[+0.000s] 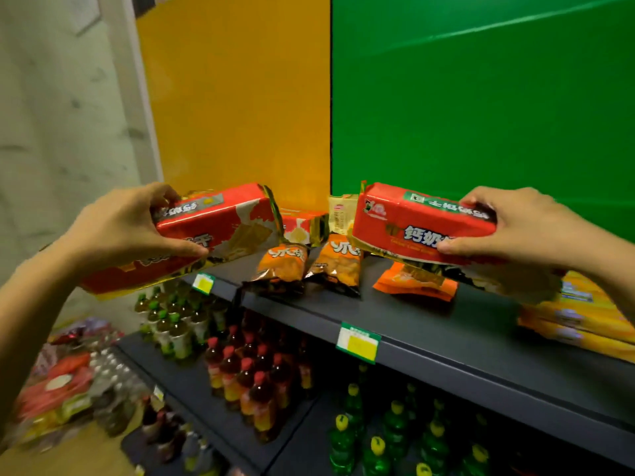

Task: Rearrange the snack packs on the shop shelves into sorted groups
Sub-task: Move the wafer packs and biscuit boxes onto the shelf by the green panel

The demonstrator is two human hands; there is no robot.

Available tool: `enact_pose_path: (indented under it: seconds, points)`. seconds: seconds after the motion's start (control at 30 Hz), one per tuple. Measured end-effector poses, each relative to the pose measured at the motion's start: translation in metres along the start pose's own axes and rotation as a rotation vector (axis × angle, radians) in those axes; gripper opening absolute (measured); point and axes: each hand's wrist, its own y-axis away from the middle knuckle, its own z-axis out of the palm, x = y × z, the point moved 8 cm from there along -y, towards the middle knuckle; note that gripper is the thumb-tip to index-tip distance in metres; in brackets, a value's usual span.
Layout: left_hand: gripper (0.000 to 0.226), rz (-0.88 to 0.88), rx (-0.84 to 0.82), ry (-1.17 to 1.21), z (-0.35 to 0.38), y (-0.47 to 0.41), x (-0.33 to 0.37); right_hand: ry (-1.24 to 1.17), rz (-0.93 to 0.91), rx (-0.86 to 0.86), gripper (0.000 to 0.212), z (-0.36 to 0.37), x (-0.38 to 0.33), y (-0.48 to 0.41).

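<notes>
My left hand [127, 225] grips a long red biscuit pack [220, 228] and holds it in the air over the left end of the top dark shelf [429, 324]. My right hand [515, 225] grips a second red biscuit pack [412, 225] of the same kind, above the shelf's middle. Between them, on the shelf, lie two small orange snack bags [285, 262] [340, 266], with a third red pack [302, 228] and a pale yellow pack [340, 214] behind them. A flat orange pouch [415, 283] lies under the right-hand pack.
Yellow packs [577, 314] are stacked at the shelf's right end. Lower shelves carry bottles: green-capped tea [171, 324], red-capped drinks [247, 376], green bottles with yellow caps [395, 438]. Wrapped bottle bundles [68, 383] sit on the floor at left. Orange and green panels back the shelf.
</notes>
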Motion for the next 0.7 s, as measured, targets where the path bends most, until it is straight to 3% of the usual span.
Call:
enact_pose_path:
  seconds: [0.3, 0.37, 0.47, 0.6, 0.7]
  points:
    - [0.080, 0.049, 0.071, 0.002, -0.008, -0.007, -0.097, -0.047, 0.051, 0.057, 0.089, 0.047, -0.093, -0.051]
    - [0.081, 0.083, 0.085, 0.021, -0.001, -0.020, -0.105, -0.044, 0.048, 0.092, 0.079, 0.050, -0.104, -0.067]
    - [0.087, 0.130, 0.088, 0.054, 0.017, -0.045, -0.112, -0.084, 0.038, 0.136, 0.068, 0.058, -0.117, -0.094]
    - [0.107, 0.199, 0.040, 0.131, 0.046, -0.080, -0.119, -0.108, 0.031, 0.174, 0.067, 0.069, -0.129, -0.132]
    - [0.109, 0.252, -0.022, 0.156, 0.071, -0.111, -0.124, -0.114, 0.015, 0.215, 0.066, 0.077, -0.137, -0.163]
